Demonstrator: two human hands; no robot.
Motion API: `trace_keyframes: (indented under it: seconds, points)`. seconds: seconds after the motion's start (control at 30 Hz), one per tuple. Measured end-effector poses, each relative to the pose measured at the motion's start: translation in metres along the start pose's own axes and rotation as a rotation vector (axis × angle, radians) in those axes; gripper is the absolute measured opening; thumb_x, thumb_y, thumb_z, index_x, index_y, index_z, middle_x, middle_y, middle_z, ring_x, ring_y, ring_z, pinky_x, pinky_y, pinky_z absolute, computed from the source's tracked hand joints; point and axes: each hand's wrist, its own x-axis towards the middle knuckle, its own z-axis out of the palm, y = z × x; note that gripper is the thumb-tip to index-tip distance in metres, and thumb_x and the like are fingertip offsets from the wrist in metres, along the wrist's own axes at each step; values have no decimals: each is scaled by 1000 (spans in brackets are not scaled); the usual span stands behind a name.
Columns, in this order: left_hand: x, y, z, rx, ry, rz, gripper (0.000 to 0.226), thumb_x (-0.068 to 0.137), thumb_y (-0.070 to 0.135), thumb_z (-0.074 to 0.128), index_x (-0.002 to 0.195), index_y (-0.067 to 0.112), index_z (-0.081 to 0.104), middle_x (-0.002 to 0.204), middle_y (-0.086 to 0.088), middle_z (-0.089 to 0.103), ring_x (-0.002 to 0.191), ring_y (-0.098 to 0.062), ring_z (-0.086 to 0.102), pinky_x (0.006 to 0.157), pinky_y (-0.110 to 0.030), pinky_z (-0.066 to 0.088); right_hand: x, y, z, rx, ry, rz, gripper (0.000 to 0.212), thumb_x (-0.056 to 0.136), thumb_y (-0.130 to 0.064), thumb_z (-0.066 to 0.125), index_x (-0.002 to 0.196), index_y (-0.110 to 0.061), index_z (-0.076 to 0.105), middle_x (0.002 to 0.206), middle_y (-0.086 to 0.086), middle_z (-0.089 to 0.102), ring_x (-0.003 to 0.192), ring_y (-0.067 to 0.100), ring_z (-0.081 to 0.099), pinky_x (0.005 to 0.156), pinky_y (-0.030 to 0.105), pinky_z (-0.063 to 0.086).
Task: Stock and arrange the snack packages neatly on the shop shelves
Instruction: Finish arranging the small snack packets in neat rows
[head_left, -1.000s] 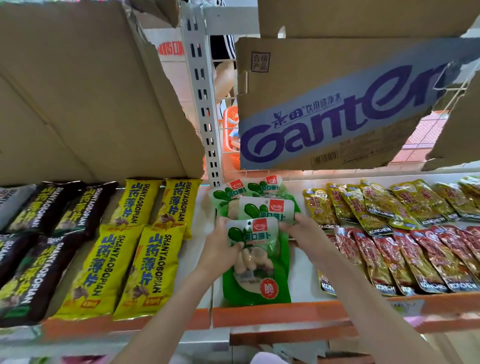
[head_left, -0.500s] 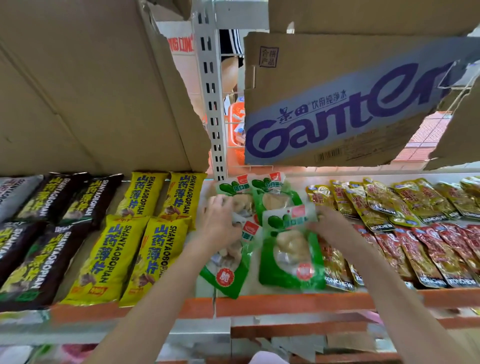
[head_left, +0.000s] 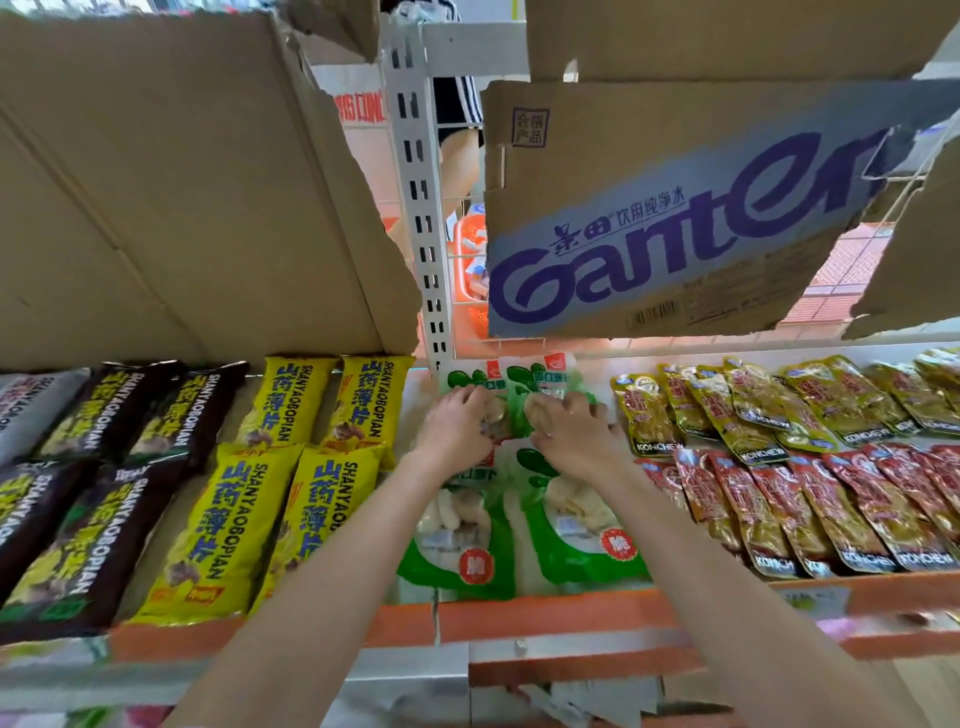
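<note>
Head view: two hands straightening green snack packets on a shop shelf

Head camera looks down at an orange-edged shelf (head_left: 545, 618) under hanging cardboard boxes (head_left: 156, 197). Left of the hands lie black packets (head_left: 104, 519) and yellow packets (head_left: 234, 525); right of them, rows of gold packets (head_left: 727, 410) and red packets (head_left: 831, 509). Between these, directly under the hands, lie the green snack packets: two front packets (head_left: 571, 540) side by side below the wrists, two back packets (head_left: 540, 376) beyond the fingertips.

Left hand (head_left: 457, 423) and right hand (head_left: 571, 428) rest close together on the back pair, fingers curled onto the plastic; whether they pinch or merely press is unclear. To do this well, slide each back packet straight, tops level, bottoms overlapping the front pair evenly, without nudging the neighbouring rows.
</note>
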Motion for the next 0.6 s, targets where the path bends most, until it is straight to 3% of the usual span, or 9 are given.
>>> trace_keyframes:
  seconds: [0.2, 0.3, 0.4, 0.5, 0.6]
  points:
    - [7, -10, -13, -20, -72, 18, 53, 79, 6, 55, 130, 17, 44, 129, -8, 53, 113, -32, 51, 94, -44, 46, 0, -16, 5, -121, 64, 90, 49, 93, -33, 44, 138, -26, 27, 145, 14, 25, 129, 40, 25, 100, 53, 28]
    - [4, -8, -10, -37, -25, 30, 48, 80, 4, 54, 127, 15, 47, 132, -10, 52, 116, -32, 50, 96, -43, 44, 1, -9, -2, -97, 27, 62, 49, 96, -36, 39, 142, -28, 24, 151, 12, 18, 135, 40, 19, 105, 54, 25]
    - [-11, -8, -5, -174, 141, 3, 41, 86, 5, 51, 127, 9, 50, 142, -11, 41, 129, -29, 39, 106, -42, 36, -11, 8, -11, 42, 41, -8, 52, 95, -37, 42, 143, -25, 26, 150, 9, 20, 136, 37, 19, 108, 51, 25]
    - [-50, -6, 5, -261, 305, -4, 36, 87, 19, 58, 121, 11, 51, 132, -9, 42, 122, -27, 40, 101, -43, 39, -39, 31, -13, 130, 134, -21, 51, 91, -39, 50, 137, -21, 38, 141, 11, 32, 132, 32, 24, 106, 45, 29]
    - [-92, -6, 25, -53, 143, 27, 56, 83, 41, 57, 133, 25, 39, 143, -4, 28, 132, -25, 22, 111, -46, 22, -68, 40, -1, 118, 46, -94, 59, 85, -50, 54, 136, -25, 39, 140, 4, 32, 129, 25, 25, 104, 39, 29]
